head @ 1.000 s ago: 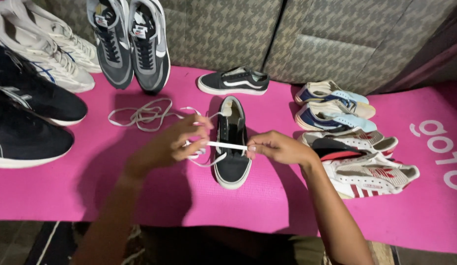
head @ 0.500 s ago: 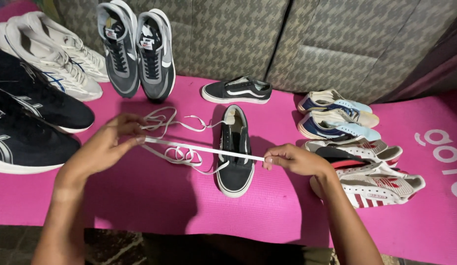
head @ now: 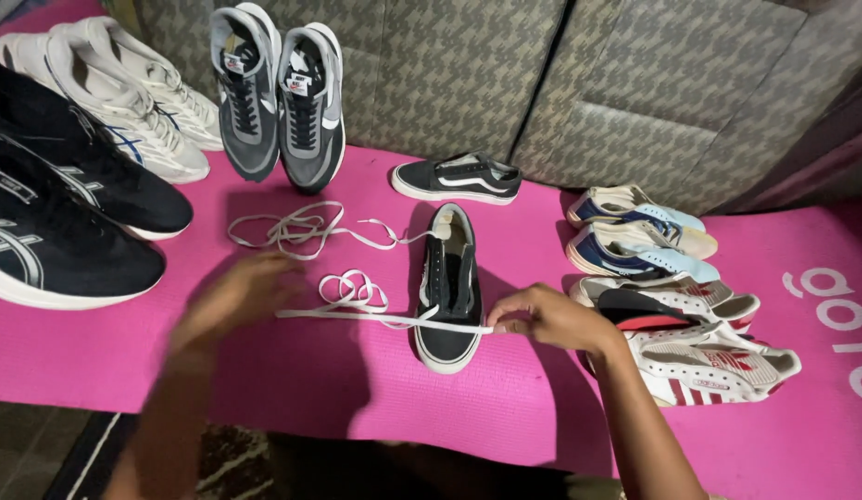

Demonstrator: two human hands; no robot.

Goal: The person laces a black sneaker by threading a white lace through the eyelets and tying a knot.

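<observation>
White lace [head: 394,319] runs taut across the black low-top sneaker [head: 447,287], which lies toe toward the person in the middle of the pink mat [head: 292,370]. Right hand [head: 547,318] pinches 1 end of the lace in its fingers, just beside the shoe's toe. Left hand [head: 241,292] is blurred at the lace's other end; whether its fingers grip it I cannot tell. Loops of the lace lie on the mat between the hands. A matching black sneaker [head: 457,179] lies on its side behind, a grey pair [head: 283,93] stands farther left, and white-and-red shoes [head: 699,347] sit right of the right hand.
</observation>
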